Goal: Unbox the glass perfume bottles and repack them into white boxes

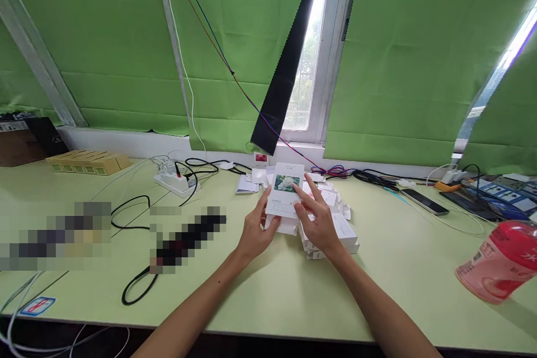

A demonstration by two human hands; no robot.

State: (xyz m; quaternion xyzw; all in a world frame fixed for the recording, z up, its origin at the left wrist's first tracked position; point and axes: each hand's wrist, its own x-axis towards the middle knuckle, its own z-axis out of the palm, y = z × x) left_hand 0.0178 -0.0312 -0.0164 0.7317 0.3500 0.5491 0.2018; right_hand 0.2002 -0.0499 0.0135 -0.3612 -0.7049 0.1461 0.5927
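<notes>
A white cardboard box (286, 201), printed with a white flower on green leaves, is tilted up above the table with its front towards me. My left hand (258, 229) grips its lower left side, thumb along the bottom edge. On its right side rests my right hand (318, 215), with one fingertip on the flower picture and the thumb near the lower right corner. Beneath and behind, several white boxes (346, 229) lie stacked, partly hidden by my right hand. Loose white cards or box pieces (247, 183) spread behind the held box.
A white power strip (174, 180) with black cables stands left. Yellow boxes (89, 161) are at the back left. On the right lie a phone (424, 201) and a pink, red-lidded container (497, 263). Coiled cables (373, 178) run along the wall. Two spots at left are pixelated.
</notes>
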